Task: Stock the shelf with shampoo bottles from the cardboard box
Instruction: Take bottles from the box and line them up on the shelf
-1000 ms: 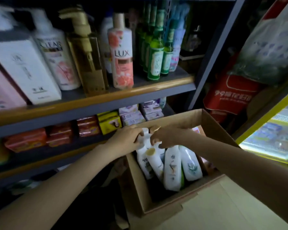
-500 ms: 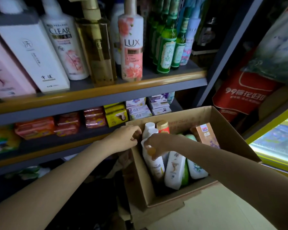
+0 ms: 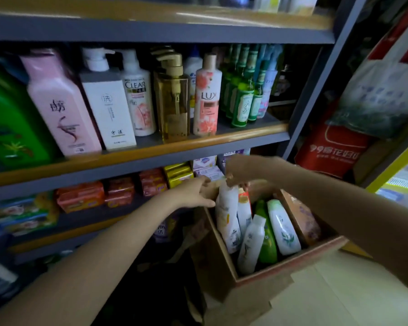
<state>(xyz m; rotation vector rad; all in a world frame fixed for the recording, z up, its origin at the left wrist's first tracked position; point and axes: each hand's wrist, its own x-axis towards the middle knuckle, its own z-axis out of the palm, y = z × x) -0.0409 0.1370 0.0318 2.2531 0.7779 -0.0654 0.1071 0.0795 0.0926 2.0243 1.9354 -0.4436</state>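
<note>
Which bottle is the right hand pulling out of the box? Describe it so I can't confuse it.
Start at the open cardboard box on the floor below the shelves. Along its left wall stands a tall white bottle, the right hand pinching its top. It rises above the other bottles lying lower.

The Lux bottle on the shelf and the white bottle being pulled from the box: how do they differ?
The Lux bottle is pink with flower prints; the white bottle is mostly white. The Lux bottle stands upright and untouched on the shelf; the white bottle leans in the cardboard box, its top held by the right hand. Both are tall and slim.
</note>
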